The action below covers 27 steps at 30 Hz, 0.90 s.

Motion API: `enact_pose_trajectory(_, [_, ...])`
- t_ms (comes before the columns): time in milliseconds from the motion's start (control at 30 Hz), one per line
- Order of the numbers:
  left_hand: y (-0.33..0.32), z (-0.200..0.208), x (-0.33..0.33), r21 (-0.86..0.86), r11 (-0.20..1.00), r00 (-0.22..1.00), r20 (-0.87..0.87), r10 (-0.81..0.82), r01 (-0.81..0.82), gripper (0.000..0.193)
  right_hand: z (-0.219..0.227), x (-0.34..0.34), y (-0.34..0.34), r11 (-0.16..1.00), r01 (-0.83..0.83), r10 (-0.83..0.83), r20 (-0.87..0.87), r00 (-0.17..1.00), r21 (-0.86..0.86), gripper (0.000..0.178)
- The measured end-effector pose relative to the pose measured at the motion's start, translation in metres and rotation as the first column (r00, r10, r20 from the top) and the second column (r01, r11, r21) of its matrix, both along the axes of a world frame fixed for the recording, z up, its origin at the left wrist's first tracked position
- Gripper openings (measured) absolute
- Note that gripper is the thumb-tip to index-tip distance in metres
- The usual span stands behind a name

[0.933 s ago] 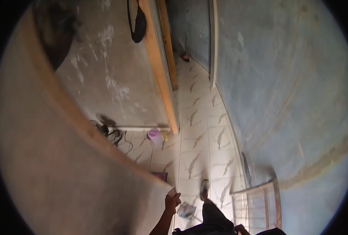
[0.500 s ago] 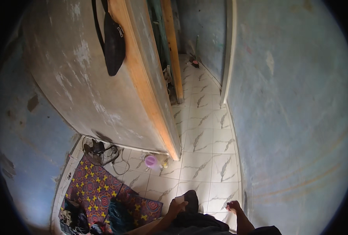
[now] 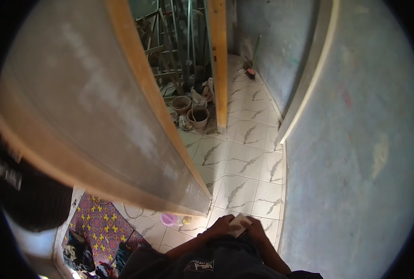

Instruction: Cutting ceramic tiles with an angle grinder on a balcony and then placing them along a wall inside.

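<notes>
Both of my hands are together low in front of my dark shirt. Between them is a small, flat, white rectangular thing (image 3: pixel 239 224) that I cannot identify further. My left hand (image 3: pixel 222 225) grips its left side. At its right side, my right hand (image 3: pixel 257 229) is closed on it, with the fingers partly hidden. Beneath the hands lies the marbled white tile floor (image 3: pixel 244 191).
A wall end with wooden trim (image 3: pixel 155 88) stands at left. Beyond its opening are buckets (image 3: pixel 198 119) and leaning frames. A broom (image 3: pixel 250 73) stands far down the passage. A pink container (image 3: pixel 168 219), patterned mat (image 3: pixel 102 223) and large dark object (image 3: pixel 30 195) are at left.
My right hand, earlier apart at the right, has come in to meet my left on the white thing. The view has moved forward, showing more of the room with buckets.
</notes>
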<state>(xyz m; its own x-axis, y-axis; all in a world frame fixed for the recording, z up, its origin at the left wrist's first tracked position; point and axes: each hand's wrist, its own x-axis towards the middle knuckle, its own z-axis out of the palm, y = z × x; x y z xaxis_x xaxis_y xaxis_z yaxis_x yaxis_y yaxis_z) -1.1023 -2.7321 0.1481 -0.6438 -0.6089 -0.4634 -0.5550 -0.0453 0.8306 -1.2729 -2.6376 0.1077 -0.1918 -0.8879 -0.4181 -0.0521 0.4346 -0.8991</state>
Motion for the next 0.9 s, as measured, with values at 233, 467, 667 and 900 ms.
enact_pose_trajectory(233, [-0.167, -0.023, -0.049, 0.349, 0.900, 0.933, -0.148, 0.327, -0.260, 0.028, 0.031, -0.121, -0.208, 0.983, 0.117, -0.160, 0.359, 0.919, 0.138, 0.033])
enact_pose_trajectory(467, [-0.268, -0.084, -0.034, -0.001, 0.519, 0.518, 0.069, 0.853, -0.855, 0.027, 0.013, -0.208, -0.443, 0.958, -0.109, 0.048, 0.224, 0.973, 0.266, 0.039])
enact_pose_trajectory(667, [-0.332, -0.069, -0.019, 0.071, 0.247, 0.256, 0.183, 0.949, -0.966, 0.026, 0.018, -0.192, -0.649, 0.848, -0.446, 0.457, 0.030, 0.889, 0.288, 0.032])
enact_pose_trajectory(900, [-0.462, -0.090, 0.030, 0.227, -0.078, -0.037, 0.181, 0.983, -0.971, 0.033, -0.005, -0.041, -0.839, 0.763, -0.623, 0.630, 0.021, 0.776, 0.171, 0.026])
